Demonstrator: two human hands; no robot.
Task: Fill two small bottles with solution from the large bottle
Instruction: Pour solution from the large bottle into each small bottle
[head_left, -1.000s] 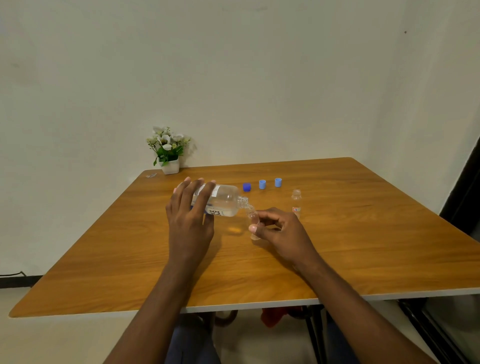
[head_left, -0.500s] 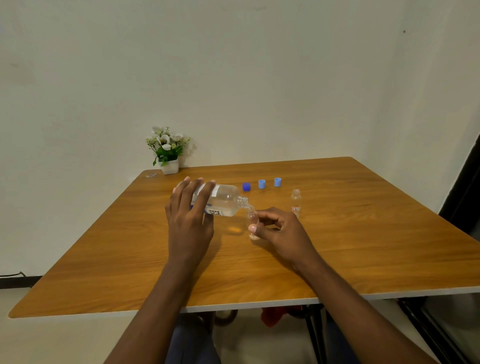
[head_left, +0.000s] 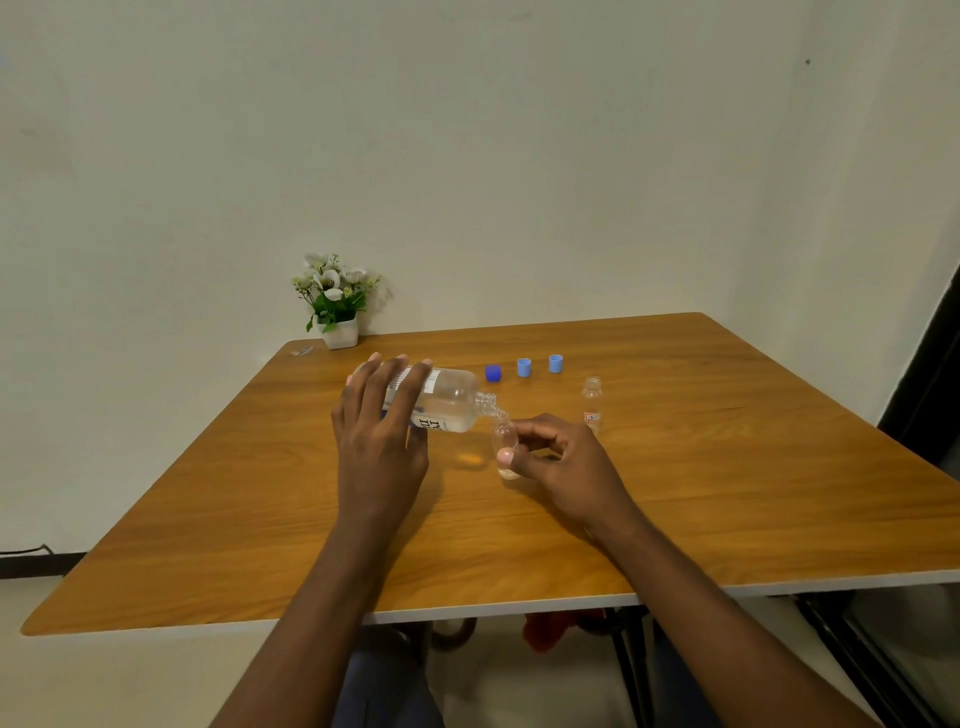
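Observation:
My left hand (head_left: 381, 447) grips the large clear bottle (head_left: 447, 402), tipped on its side above the wooden table (head_left: 727, 493) with its open neck pointing right. The neck rests at the mouth of a small clear bottle (head_left: 504, 441) that stands on the table. My right hand (head_left: 561, 462) holds that small bottle between thumb and fingers. A second small clear bottle (head_left: 592, 402) with a red-marked label stands uncapped to the right, apart from both hands.
Three caps lie in a row behind the bottles: a dark blue cap (head_left: 493, 373) and two light blue caps (head_left: 524, 367) (head_left: 555, 364). A white pot of flowers (head_left: 336, 304) stands at the back left corner by the wall. A black frame (head_left: 924, 374) borders the right side.
None of note: both hands and the tipped large bottle keep their places over the small bottle.

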